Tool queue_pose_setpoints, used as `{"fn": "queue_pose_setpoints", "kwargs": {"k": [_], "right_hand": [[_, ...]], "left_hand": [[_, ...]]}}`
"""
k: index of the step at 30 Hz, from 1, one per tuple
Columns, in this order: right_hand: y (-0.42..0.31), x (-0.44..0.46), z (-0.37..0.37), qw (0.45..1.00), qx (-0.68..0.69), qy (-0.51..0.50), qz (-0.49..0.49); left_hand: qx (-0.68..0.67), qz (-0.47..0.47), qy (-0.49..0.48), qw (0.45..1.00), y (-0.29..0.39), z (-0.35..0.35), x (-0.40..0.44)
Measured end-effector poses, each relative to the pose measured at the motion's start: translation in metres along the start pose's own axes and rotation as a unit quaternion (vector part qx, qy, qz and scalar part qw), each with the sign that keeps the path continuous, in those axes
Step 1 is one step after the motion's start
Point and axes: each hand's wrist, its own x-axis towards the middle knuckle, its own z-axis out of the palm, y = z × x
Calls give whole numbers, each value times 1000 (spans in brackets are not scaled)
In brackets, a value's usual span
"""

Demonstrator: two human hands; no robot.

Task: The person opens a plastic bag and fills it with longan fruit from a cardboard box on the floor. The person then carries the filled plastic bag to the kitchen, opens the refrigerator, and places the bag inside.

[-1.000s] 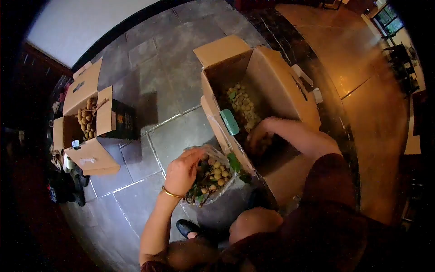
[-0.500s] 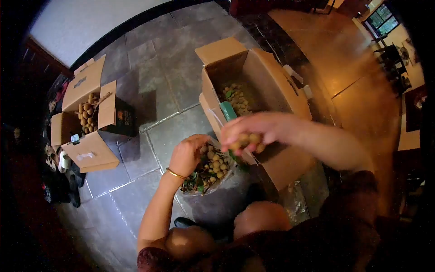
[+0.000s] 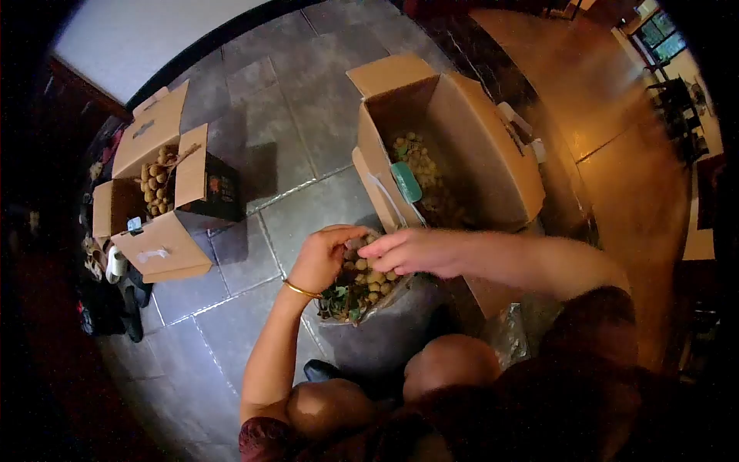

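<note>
A clear plastic bag [image 3: 377, 314] of round tan longans [image 3: 374, 286] and green leaves [image 3: 339, 303] sits in front of my knees. My left hand [image 3: 322, 256], with a gold bangle at its wrist, has its fingers bent over the bag's far left rim and closed on it. Over the fruit reaches my right hand [image 3: 404, 252], its fingers stretched left and apart, nothing clearly held in them. Its palm side is hidden. Behind it stands an open cardboard box [image 3: 485, 142] with longans [image 3: 419, 165] along its left side and a green piece [image 3: 406, 182] at its wall.
At the left another open cardboard box [image 3: 171, 252] holds a bunch of longans [image 3: 158, 185] on stems. Shoes [image 3: 115, 264] lie beside it. Grey floor tiles [image 3: 300, 208] run between the boxes. Crumpled clear plastic [image 3: 511, 331] lies by my right knee.
My right hand has moved down and left from beside the large box to the bag, and the longans it held no longer show in it. My left hand stays at the rim.
</note>
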Motion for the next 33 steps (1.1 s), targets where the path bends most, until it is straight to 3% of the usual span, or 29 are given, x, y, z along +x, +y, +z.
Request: {"fn": "queue_pose_setpoints", "kwargs": {"k": [1,3,5,7,10,12,18,19,20,23,25,29,32,33], "right_hand": [[-13,-15,-16,999,5,-41,-21],[-48,-40,-55,993,-84,23,-82],[-35,-17,-128,947,-167,221,-162],[-21,23,-185,927,-102,355,-70],[20,109,-258,828,-356,423,89],[48,155,-266,792,-397,450,115],[86,198,-238,735,-336,582,86],[78,189,-227,731,-353,576,99],[88,198,-231,730,-374,571,28],[84,193,-235,722,-382,577,-6],[81,174,-236,805,-363,461,-86],[104,184,-245,870,-204,384,-231],[134,222,-285,877,-350,328,-39],[123,207,-279,897,-342,278,-23]], "left_hand": [[9,10,3,1000,1,0,0],[27,31,10,999,9,-2,1],[24,-10,-11,1000,16,-3,2],[27,-9,-14,999,18,-1,3],[20,-46,-18,999,23,3,4],[40,-48,-17,998,29,1,4],[42,-71,-24,996,22,2,7],[47,-70,-24,996,22,2,7],[66,-78,-28,994,24,1,8],[64,-71,-26,995,23,1,10],[66,-81,-31,994,28,1,12],[67,-65,-26,995,21,2,12],[66,-81,-33,994,22,2,12],[66,-77,-33,994,22,2,13]]}}
